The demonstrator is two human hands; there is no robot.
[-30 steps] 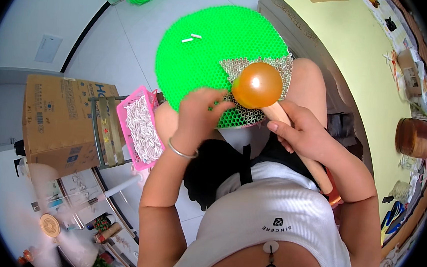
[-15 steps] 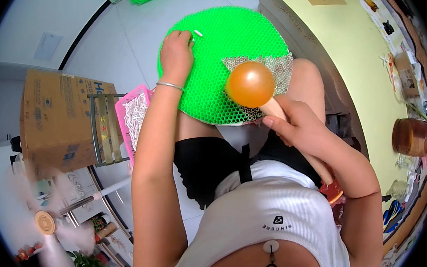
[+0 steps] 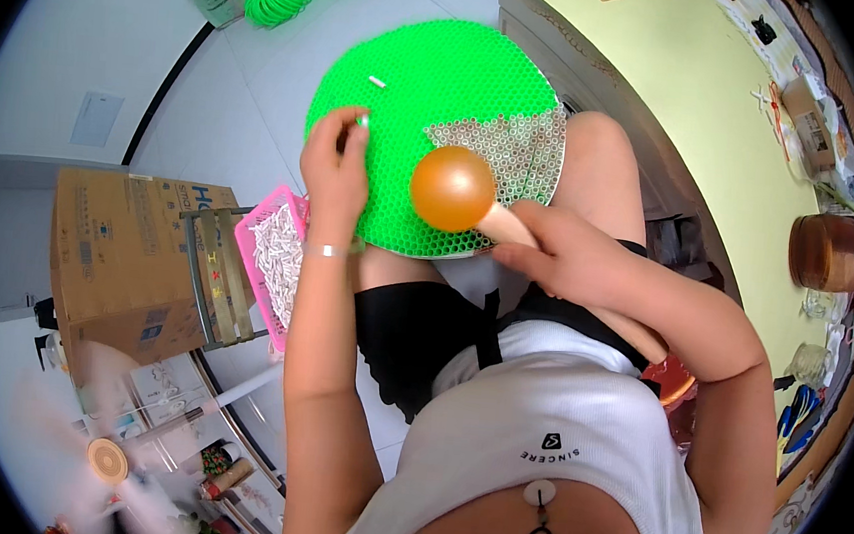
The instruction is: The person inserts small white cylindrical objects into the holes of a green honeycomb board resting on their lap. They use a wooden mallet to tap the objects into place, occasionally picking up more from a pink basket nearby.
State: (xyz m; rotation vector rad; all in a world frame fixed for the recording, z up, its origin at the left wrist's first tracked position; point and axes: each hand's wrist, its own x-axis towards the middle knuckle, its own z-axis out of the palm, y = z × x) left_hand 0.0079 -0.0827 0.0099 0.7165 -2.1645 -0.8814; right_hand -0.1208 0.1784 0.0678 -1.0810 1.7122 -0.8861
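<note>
A round green honeycomb disc [image 3: 401, 84] lies over my knees. Its right part [image 3: 516, 154] is filled with pale tubes whose open ends show. My left hand [image 3: 336, 175] is at the disc's left side, thumb and fingers pinched on a small white stick [image 3: 363, 119]. Another white stick [image 3: 377, 81] rests loose on the green surface, just beyond those fingertips. My right hand [image 3: 563, 258] is wrapped round the wooden handle of a mallet [image 3: 453, 189]. The mallet's round orange head is over the near part of the disc, hiding some cells; whether it touches them I cannot tell.
A pink basket [image 3: 245, 218] full of white sticks stands left of my knee, against a metal-framed chair [image 3: 208, 270]. Farther left are a cardboard box [image 3: 117, 253] and a spinning fan [image 3: 109, 461]. Green cord [image 3: 282, 0] lies beyond; a yellow-topped table [image 3: 699, 118] runs along the right.
My left hand has drawn back slightly toward me, and the white stick between its fingertips now shows. The mallet head has shifted left over the disc. The whole view has tilted a little.
</note>
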